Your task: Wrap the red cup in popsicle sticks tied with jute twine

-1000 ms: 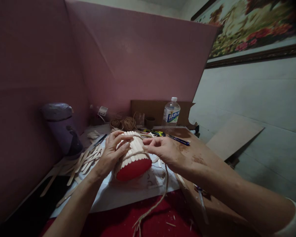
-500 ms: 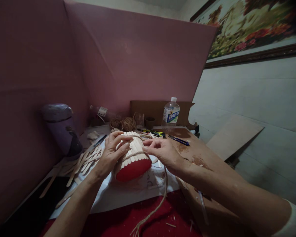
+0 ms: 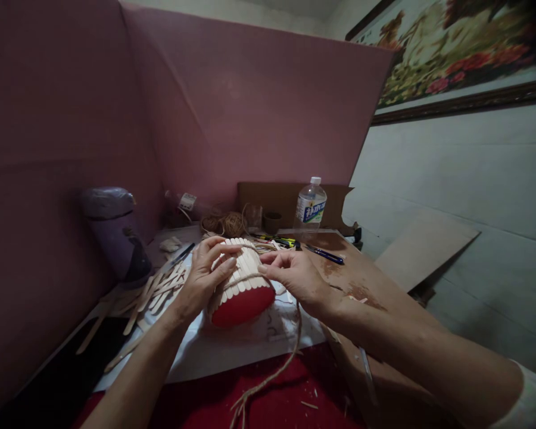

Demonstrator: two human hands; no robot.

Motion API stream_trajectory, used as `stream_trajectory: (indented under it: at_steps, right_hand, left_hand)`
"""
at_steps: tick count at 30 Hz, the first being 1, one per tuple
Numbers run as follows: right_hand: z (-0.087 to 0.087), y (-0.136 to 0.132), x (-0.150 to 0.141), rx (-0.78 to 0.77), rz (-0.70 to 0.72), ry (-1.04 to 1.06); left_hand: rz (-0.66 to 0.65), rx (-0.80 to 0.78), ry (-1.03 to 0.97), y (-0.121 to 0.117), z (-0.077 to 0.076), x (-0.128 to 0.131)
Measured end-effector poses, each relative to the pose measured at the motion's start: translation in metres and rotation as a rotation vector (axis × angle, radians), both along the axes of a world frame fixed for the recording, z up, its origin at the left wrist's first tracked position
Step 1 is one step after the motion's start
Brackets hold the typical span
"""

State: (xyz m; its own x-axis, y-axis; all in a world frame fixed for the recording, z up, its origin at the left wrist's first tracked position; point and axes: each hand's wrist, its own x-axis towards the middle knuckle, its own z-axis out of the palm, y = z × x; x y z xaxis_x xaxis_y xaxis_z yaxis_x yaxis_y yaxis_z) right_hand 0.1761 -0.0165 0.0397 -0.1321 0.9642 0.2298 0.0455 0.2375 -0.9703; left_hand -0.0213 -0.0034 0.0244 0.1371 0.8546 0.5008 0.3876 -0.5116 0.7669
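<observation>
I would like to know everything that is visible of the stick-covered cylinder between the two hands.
The stick-covered cylinder has a side of pale, round-ended craft sticks, seemingly wooden, set edge to edge. Its red end faces the camera; the far end is hidden. Twine crosses it in two visible bands. It is tilted over the white sheet; contact is unclear. The left hand grips its left side; the right hand has fingertips at its right edge.

Craft sticks (image 3: 242, 273) matt wood; twine (image 3: 299, 326) rough, fibrous; bottle (image 3: 311, 210) clear plastic.
</observation>
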Motion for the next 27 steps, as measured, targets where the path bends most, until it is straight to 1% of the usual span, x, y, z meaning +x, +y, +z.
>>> stream_trajectory:
  at_steps: [5, 9, 13, 17, 20, 24, 27]
  right_hand:
    - [-0.0017, 0.0004, -0.0011, 0.006, -0.023, -0.032]
    - [0.0, -0.0003, -0.0005, -0.001, -0.035, -0.045]
    - [0.0016, -0.0008, 0.001, -0.03, -0.021, -0.036]
    - [0.0003, -0.0007, 0.0019, -0.036, -0.011, -0.001]
    - [-0.0015, 0.0004, 0.0017, -0.029, 0.0, 0.028]
    - [-0.0038, 0.0034, -0.0002, -0.005, -0.036, -0.004]
    - [-0.0054, 0.0054, -0.0008, 0.001, -0.025, 0.022]
  left_hand:
    - [-0.012, -0.009, -0.011, 0.0004, -0.0014, -0.0001]
    - [0.002, 0.01, 0.022, 0.0018, -0.0022, -0.0011]
    - [0.021, 0.035, 0.096, 0.0005, 0.0017, -0.003]
    - [-0.005, 0.026, 0.128, -0.0012, 0.0051, -0.0051]
    - [-0.029, 0.016, 0.081, -0.0001, 0.0038, -0.0052]
    - [-0.064, -0.062, -0.051, 0.0008, 0.0012, -0.0044]
    - [-0.079, -0.099, -0.084, -0.0003, 0.0025, -0.0055]
